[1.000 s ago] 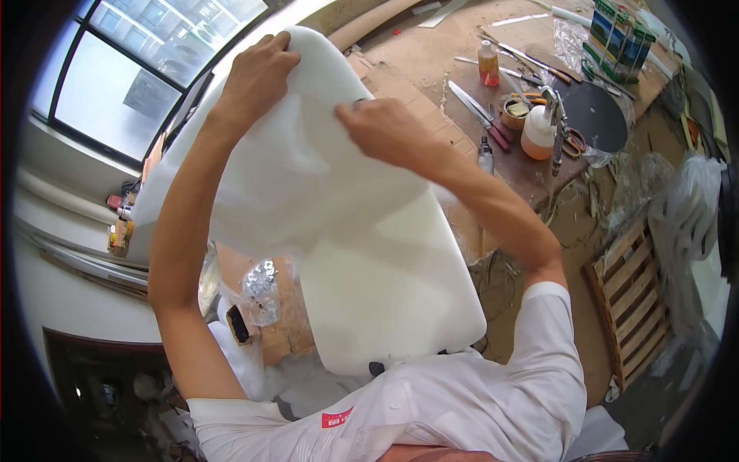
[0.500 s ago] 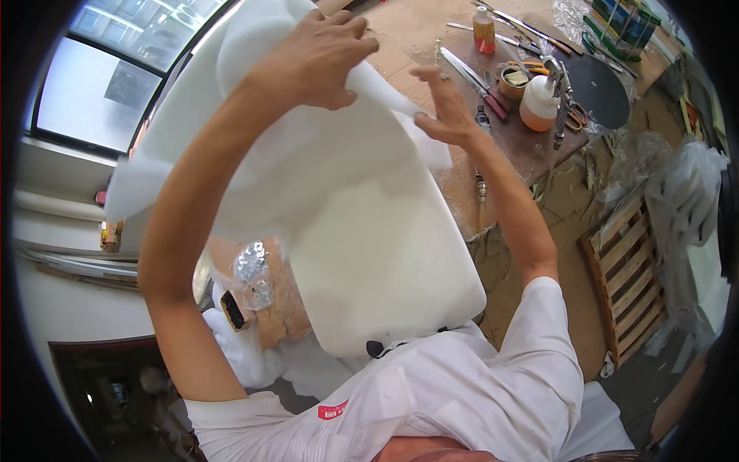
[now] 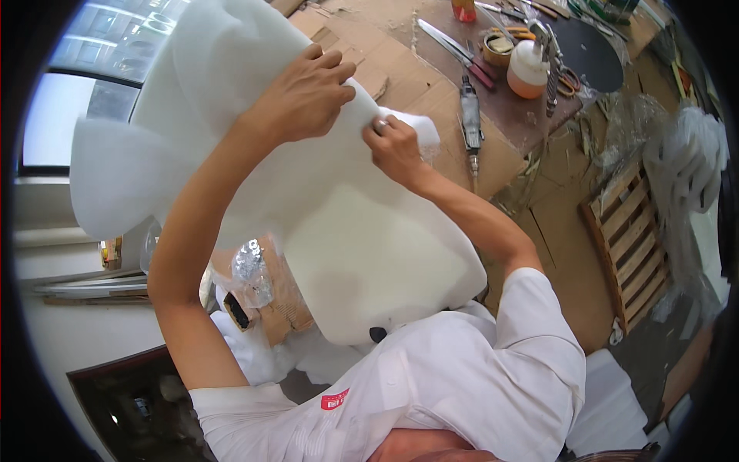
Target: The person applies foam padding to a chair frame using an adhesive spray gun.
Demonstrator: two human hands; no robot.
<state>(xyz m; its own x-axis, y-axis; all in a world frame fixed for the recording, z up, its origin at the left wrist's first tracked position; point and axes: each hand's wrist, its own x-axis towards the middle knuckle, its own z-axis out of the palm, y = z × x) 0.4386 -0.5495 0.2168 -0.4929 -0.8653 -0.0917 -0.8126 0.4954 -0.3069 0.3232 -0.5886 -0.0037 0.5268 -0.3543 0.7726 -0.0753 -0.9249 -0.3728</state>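
Observation:
A cream foam-like cushion or panel (image 3: 377, 269) with rounded corners leans with its near end close against my body. Over its far part lies a soft white sheet of wadding (image 3: 231, 54), which hangs off to the left in a loose flap. My left hand (image 3: 308, 92) curls its fingers over the sheet's far right edge. Close by on the right, my right hand (image 3: 394, 150) pinches the same edge between thumb and fingers. A small black knob-like piece (image 3: 377, 334) shows at the cushion's near end.
Cardboard (image 3: 439, 104) covers part of the bench at the far right. An air tool (image 3: 469, 115), red-handled scissors (image 3: 462, 54) and a spray bottle (image 3: 528, 69) rest there. On the floor at right stands a wooden pallet (image 3: 631, 246); bubble wrap (image 3: 254, 269) sits at left.
Both hands have come down onto the sheet's edge and closed on it; the right was open and apart before. More of the cushion is covered, and the flap has swung left.

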